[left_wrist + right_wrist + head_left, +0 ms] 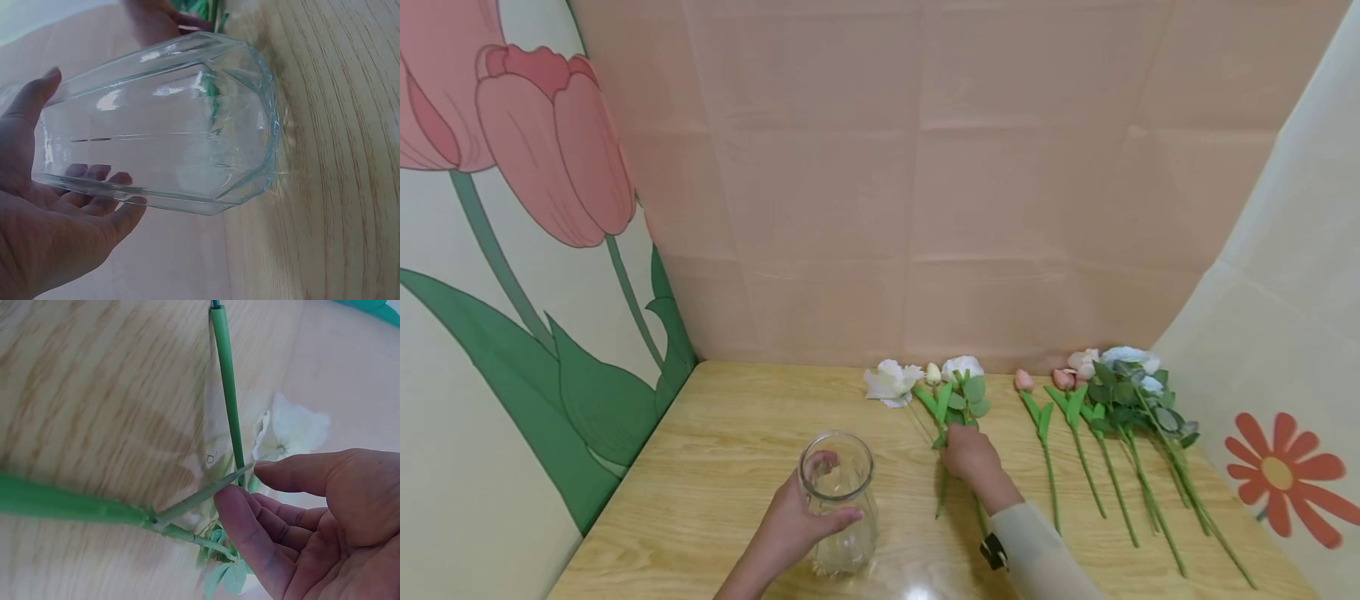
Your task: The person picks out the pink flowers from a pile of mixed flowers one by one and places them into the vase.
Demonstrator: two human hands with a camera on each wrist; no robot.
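Observation:
My left hand (790, 525) grips a clear glass vase (853, 533) round its upper part. The vase stands upright on the table, and the left wrist view shows its faceted sides (150, 144) and no stems inside. To its right, my right hand (976, 458) reaches over a small group of artificial flowers. In the right wrist view its thumb and forefinger pinch a thin side branch of a forked green stem (81, 505). Beyond the hand lie a white flower with rounded leaves (962, 367), a white tulip (932, 373) and a wide-petalled white flower (891, 383).
Pink tulips (1023, 381) lie to the right with their stems toward me. Beside them are a pale pink flower (1082, 363) and blue flowers (1127, 358) with dark leaves. A pink cloth backdrop (917, 208) rises behind the wooden table (737, 417); printed panels flank it.

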